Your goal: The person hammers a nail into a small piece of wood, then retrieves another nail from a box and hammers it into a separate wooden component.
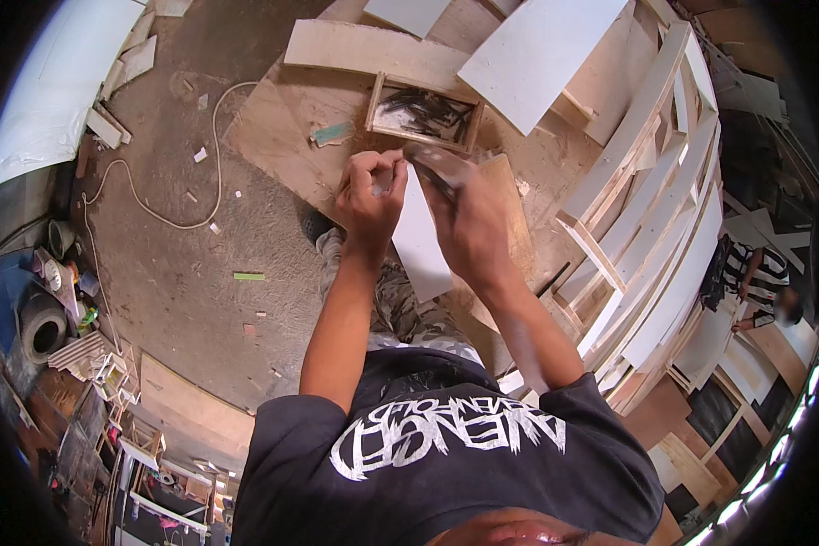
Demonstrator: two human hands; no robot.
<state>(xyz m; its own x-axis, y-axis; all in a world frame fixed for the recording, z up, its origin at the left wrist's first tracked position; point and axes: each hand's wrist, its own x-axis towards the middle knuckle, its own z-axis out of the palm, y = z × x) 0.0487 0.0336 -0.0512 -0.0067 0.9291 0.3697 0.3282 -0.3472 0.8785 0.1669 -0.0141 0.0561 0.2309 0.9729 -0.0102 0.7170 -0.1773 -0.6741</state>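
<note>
In front of my body stands or leans a narrow white-faced board, its far end between my hands. My left hand is curled at that end, thumb and forefinger drawn together; whether something small is pinched there is hidden. A dark tool, blurred by motion, is gripped in my right hand; its exact kind is unclear. The tool's head is close to my left fingertips. Just beyond, a shallow wooden tray holds many dark, thin pieces, perhaps nails or staple strips.
The tray rests on a plywood sheet beside a teal scrap. White panels lie beyond it. Wooden frames stack up at right, near another person. A pale hose or cable curves over the floor at left.
</note>
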